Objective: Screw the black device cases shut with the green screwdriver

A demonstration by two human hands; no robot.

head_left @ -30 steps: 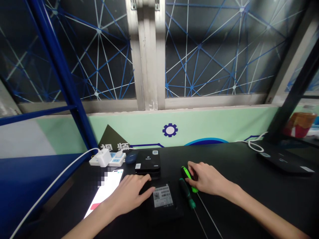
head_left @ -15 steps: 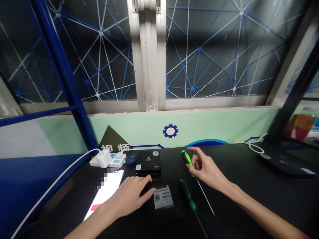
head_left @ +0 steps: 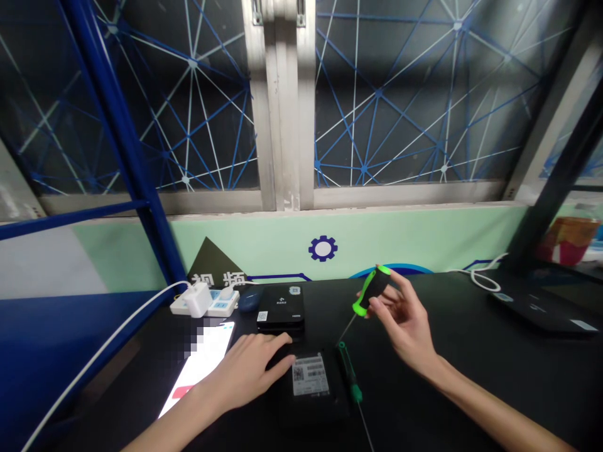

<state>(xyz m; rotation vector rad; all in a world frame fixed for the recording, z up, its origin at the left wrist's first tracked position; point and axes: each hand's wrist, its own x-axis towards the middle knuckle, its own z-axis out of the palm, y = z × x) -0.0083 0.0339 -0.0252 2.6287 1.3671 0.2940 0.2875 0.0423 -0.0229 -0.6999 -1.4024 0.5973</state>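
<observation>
Screwdriver point(head_left: 372, 290) pinched in right fingertips

Fingertips point(head_left: 377, 306) of the right hand point(head_left: 405, 326) clamp the black-and-green handle, holding the tool up above the worktop point(head_left: 471, 383), its thin shaft slanting down-left. Fingers point(head_left: 281, 342) of the left hand point(head_left: 245, 370) lie slightly apart, gripping nothing, on a flat black box point(head_left: 313, 408) beside its barcode label point(head_left: 304, 375). A second green-handled screwdriver point(head_left: 349, 370) lies just right of that box. A lit smartphone point(head_left: 202, 367) lies under the left wrist's side, while a black router point(head_left: 280, 307), a mouse point(head_left: 249, 301) and a power strip point(head_left: 202, 301) sit along the far edge.
</observation>
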